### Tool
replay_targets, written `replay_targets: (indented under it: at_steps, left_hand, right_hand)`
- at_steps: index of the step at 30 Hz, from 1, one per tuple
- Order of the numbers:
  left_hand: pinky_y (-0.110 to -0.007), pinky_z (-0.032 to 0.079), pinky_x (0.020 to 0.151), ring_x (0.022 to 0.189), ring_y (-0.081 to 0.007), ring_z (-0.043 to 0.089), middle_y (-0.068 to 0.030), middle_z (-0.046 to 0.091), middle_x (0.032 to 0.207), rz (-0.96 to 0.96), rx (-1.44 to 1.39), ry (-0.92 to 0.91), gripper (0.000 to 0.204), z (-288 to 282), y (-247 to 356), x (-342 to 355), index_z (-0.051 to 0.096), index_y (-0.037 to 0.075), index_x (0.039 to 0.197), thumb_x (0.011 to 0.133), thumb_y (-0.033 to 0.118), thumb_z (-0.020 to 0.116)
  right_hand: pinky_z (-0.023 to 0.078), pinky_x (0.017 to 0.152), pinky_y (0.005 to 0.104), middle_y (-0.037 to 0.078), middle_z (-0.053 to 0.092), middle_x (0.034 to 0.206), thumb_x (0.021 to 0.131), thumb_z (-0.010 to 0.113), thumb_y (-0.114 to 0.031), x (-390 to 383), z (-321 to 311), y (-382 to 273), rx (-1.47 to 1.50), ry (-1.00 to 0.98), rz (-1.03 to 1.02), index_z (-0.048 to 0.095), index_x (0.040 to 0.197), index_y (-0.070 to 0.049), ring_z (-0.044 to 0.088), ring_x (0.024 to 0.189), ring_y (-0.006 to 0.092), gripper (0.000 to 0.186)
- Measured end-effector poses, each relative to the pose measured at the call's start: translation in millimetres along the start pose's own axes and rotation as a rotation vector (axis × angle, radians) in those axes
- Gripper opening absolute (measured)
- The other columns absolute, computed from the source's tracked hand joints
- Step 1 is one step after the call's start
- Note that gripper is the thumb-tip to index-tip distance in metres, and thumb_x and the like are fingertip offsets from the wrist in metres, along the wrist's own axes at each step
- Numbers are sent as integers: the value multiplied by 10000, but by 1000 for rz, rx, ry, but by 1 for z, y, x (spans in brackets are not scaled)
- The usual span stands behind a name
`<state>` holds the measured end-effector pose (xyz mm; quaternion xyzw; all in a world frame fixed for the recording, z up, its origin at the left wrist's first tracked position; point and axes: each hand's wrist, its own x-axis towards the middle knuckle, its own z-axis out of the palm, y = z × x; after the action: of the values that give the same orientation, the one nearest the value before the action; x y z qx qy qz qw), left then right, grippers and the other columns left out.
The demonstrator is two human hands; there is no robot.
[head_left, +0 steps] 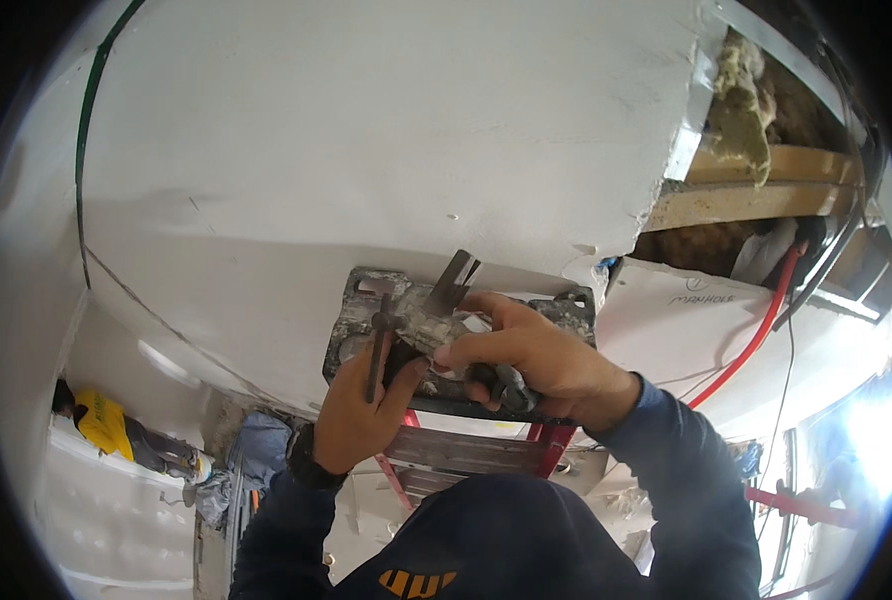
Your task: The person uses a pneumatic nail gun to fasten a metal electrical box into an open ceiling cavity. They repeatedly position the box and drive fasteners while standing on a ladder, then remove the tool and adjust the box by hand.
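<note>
In front of me, the dusty dark top cap (pixel 341 350) of a ladder lies beneath both hands. My left hand (pixel 358 412) is closed around a dark, T-shaped metal tool (pixel 377 345), whose bar stands up past the fingers. My right hand (pixel 541 355) is curled round a dark grey tool with rounded ends (pixel 513 388); its kind is partly hidden by the fingers. The right thumb and forefinger reach toward a dusty, whitish piece (pixel 431 330) between the hands. A flat, shiny metal blade (pixel 455 280) juts up just beyond that piece.
Pale wallboard (pixel 386 130) spans the far side. At right, an opening shows wooden beams (pixel 766 185), hanging insulation (pixel 746 100) and a red hose (pixel 756 335). Red ladder rails (pixel 556 452) run down below. A person in a yellow top (pixel 104 422) is at lower left, near grey sheeting (pixel 261 450).
</note>
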<state>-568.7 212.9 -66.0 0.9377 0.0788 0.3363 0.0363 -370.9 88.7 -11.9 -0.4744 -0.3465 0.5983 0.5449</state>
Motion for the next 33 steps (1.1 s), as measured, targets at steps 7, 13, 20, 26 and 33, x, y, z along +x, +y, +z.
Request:
replay_targets:
  at_steps: [7, 13, 20, 26, 33]
  left_hand:
    - [-469, 540, 750, 870, -423, 709, -237, 721, 969, -453, -316, -114, 437, -20, -1, -19, 582, -13, 1344, 982, 215, 673]
    - [-430, 520, 736, 810, -323, 667, -137, 715, 899, -339, -133, -195, 373, -61, -28, -19, 706, 92, 1244, 920, 272, 740]
    - [-448, 398, 975, 1082, -287, 543, -55, 614, 1016, -57, -76, -207, 462, -22, -59, 9, 770, 195, 1176, 728, 137, 869]
    - [-474, 424, 986, 1115, -308, 531, -50, 588, 1109, -1, -120, -95, 412, -7, -74, 17, 792, 205, 1086, 693, 151, 901]
    - [-457, 360, 1145, 1327, -365, 439, -173, 431, 1408, -323, -310, 13, 641, 13, -75, 17, 573, 99, 1386, 790, 38, 803]
  right_hand:
    - [479, 588, 305, 106, 647, 987, 884, 713, -36, 14, -10, 13, 439, -27, 11, 582, 1288, 45, 623, 757, 151, 431]
    - [433, 548, 266, 64, 628, 773, 901, 700, -80, -13, -23, -17, -120, 250, -158, 417, 1446, 58, 544, 603, 108, 629]
    - [517, 649, 339, 157, 690, 895, 819, 803, -175, -5, -36, -35, -878, 220, -438, 463, 1426, -30, 665, 725, 218, 711]
    - [530, 923, 422, 276, 684, 1147, 819, 766, -229, 14, -37, -22, -1129, 253, -214, 487, 1424, -53, 683, 1048, 381, 690]
    - [507, 959, 484, 224, 695, 1058, 836, 770, -303, 24, -38, 0, -1716, 341, -405, 675, 1224, -18, 641, 1134, 396, 491]
